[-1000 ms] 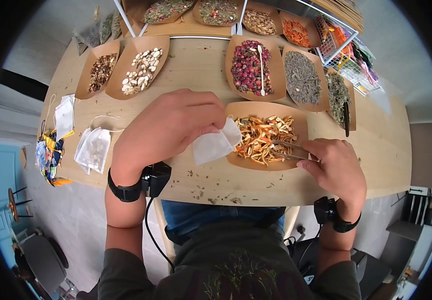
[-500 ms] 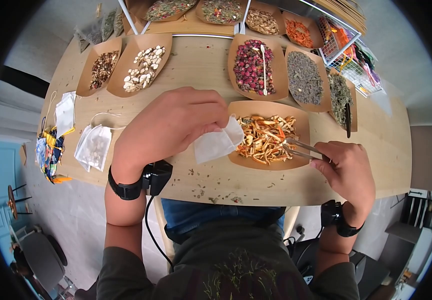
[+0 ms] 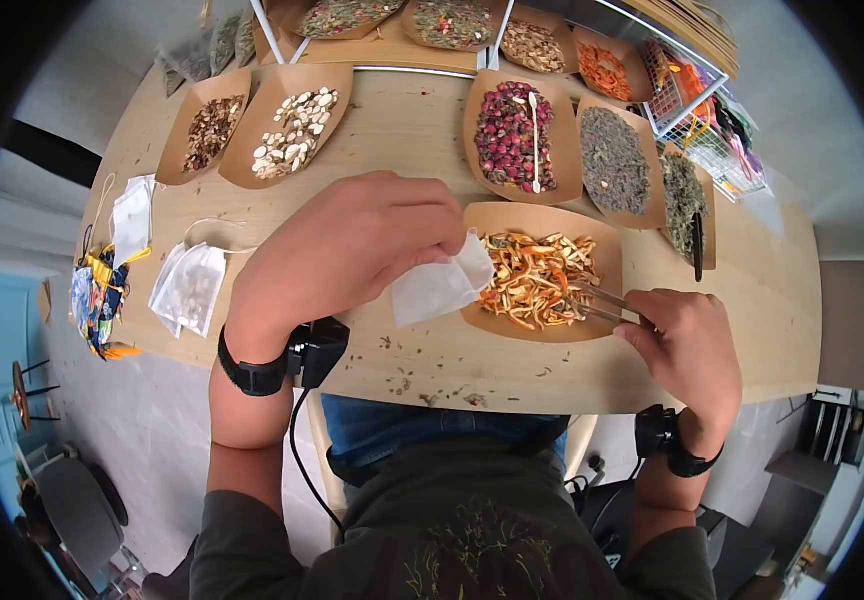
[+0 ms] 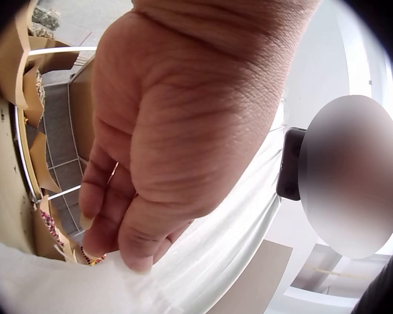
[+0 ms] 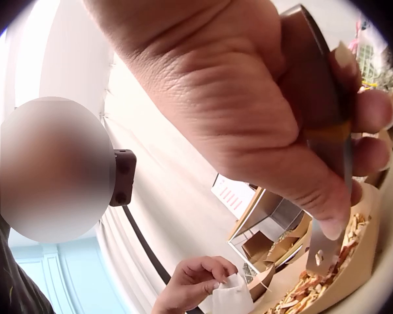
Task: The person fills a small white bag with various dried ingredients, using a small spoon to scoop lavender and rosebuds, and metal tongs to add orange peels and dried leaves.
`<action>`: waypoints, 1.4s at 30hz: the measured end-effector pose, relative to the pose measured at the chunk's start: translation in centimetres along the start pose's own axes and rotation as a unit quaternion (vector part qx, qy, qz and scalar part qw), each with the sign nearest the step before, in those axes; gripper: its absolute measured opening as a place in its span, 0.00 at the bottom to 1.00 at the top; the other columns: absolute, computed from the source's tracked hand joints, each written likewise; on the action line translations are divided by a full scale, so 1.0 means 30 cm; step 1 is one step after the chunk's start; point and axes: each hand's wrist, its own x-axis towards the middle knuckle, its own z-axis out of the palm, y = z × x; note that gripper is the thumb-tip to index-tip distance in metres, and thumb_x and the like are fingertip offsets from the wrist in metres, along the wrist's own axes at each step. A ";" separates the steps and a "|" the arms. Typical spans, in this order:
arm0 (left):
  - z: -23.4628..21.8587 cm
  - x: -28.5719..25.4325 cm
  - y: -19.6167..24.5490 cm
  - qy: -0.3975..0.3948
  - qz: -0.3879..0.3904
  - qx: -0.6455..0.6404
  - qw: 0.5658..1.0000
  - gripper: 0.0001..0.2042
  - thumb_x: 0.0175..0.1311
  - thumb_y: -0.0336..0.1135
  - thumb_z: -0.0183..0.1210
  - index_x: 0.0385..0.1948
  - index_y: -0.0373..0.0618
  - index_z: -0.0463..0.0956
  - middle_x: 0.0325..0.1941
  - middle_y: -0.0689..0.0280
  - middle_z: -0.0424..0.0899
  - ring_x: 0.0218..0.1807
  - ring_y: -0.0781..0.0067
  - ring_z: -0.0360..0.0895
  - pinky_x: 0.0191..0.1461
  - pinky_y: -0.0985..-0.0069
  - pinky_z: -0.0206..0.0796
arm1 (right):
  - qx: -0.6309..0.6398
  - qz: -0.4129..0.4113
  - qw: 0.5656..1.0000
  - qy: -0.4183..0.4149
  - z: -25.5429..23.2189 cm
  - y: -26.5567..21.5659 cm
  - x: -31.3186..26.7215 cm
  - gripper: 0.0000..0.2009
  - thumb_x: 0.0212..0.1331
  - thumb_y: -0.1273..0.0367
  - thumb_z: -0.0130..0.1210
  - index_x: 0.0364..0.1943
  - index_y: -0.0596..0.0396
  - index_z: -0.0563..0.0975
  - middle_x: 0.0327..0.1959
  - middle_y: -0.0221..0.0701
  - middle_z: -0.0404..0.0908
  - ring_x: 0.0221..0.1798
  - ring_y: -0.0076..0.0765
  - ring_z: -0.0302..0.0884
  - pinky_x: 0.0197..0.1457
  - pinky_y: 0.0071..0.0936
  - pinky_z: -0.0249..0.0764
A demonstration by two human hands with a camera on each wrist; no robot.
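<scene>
My left hand (image 3: 357, 235) pinches the rim of a small white mesh bag (image 3: 437, 292), which hangs at the left end of a brown paper tray (image 3: 607, 245). Orange-brown dried peel strips (image 3: 537, 280) fill the middle of that tray. In my right hand (image 3: 687, 345) is a pair of metal tongs (image 3: 607, 302), gripped between thumb and fingers, with the tips down among the strips. The right wrist view shows the tongs' flat blade (image 5: 324, 252) against the peel. Close up in the left wrist view, the thumb and fingers hold the white cloth (image 4: 105, 288).
Behind stand trays of rosebuds (image 3: 514, 140), grey-purple dried flowers (image 3: 614, 165), green herbs (image 3: 685, 195), white slices (image 3: 295, 135) and brown pieces (image 3: 214, 130). Filled white bags (image 3: 190, 290) lie at left beside patterned pouches (image 3: 102, 305). A white wire basket (image 3: 702, 125) stands back right.
My right hand drew the tongs slightly right and up from the peel, then brought them back down into it. The left hand keeps its hold on the bag; the whole view shifts slightly.
</scene>
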 end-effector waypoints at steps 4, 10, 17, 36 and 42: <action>0.001 0.002 0.000 -0.002 0.002 0.001 1.000 0.06 0.67 0.28 0.69 0.40 0.42 0.82 0.47 0.64 0.88 0.45 0.53 0.84 0.48 0.61 0.75 | 0.020 -0.021 0.999 0.039 -0.030 0.001 -0.009 0.11 0.58 0.66 0.73 0.42 0.53 0.88 0.29 0.36 0.86 0.35 0.55 0.85 0.39 0.49 0.74; -0.003 0.000 0.000 -0.007 -0.005 -0.007 1.000 0.06 0.66 0.27 0.70 0.40 0.42 0.82 0.47 0.64 0.88 0.46 0.52 0.84 0.49 0.61 0.75 | 0.014 -0.071 0.994 0.079 -0.040 -0.006 0.006 0.11 0.58 0.69 0.73 0.42 0.58 0.86 0.27 0.38 0.82 0.30 0.53 0.82 0.35 0.45 0.73; 0.001 0.001 0.000 -0.011 -0.006 -0.017 1.000 0.06 0.66 0.26 0.70 0.40 0.42 0.82 0.47 0.63 0.88 0.47 0.51 0.84 0.50 0.60 0.75 | 0.046 -0.140 0.976 0.159 -0.064 -0.120 0.045 0.14 0.58 0.69 0.74 0.44 0.62 0.86 0.28 0.39 0.81 0.28 0.52 0.80 0.34 0.45 0.73; -0.001 -0.001 -0.003 -0.005 -0.006 -0.013 1.000 0.05 0.68 0.28 0.70 0.40 0.41 0.82 0.47 0.63 0.87 0.48 0.51 0.85 0.50 0.59 0.77 | -0.157 -0.179 0.959 0.154 -0.054 -0.224 0.099 0.19 0.51 0.70 0.73 0.49 0.53 0.85 0.36 0.31 0.81 0.35 0.44 0.83 0.38 0.43 0.78; -0.001 -0.001 -0.002 0.000 -0.009 -0.021 1.000 0.06 0.67 0.27 0.70 0.40 0.41 0.82 0.47 0.64 0.88 0.47 0.51 0.85 0.50 0.60 0.77 | -0.137 -0.176 0.962 0.155 -0.063 -0.214 0.086 0.21 0.52 0.69 0.73 0.53 0.53 0.85 0.36 0.32 0.82 0.35 0.46 0.82 0.39 0.44 0.77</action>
